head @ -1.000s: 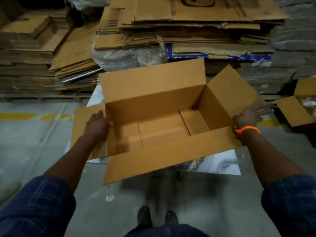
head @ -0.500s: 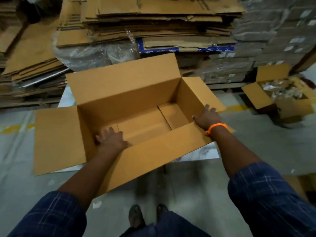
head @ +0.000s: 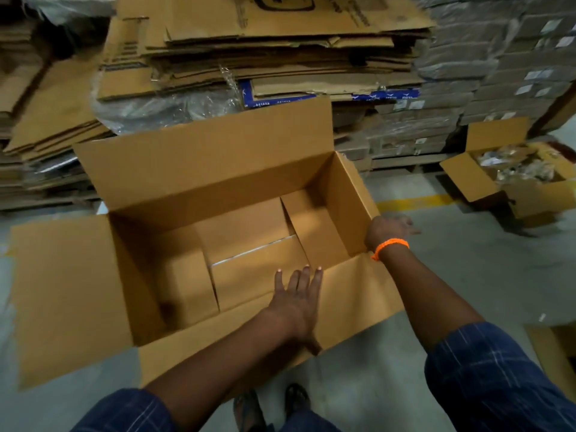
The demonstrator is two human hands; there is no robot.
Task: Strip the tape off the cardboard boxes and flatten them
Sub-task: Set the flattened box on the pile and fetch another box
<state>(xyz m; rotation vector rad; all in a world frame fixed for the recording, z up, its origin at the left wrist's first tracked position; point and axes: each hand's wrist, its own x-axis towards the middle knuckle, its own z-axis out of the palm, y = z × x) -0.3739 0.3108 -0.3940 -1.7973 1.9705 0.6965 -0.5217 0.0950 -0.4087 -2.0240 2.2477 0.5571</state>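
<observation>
Left hand (head: 296, 307) lies flat, fingers straight, on the near flap of the open cardboard box (head: 218, 169); right hand (head: 388, 229), fingers extended, rests on its right edge.

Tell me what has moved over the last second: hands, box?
The left hand slid rightward from the left end of the box and now lies flat on its near flap. The right hand stays at the right end. The box is still open and upright.
</observation>
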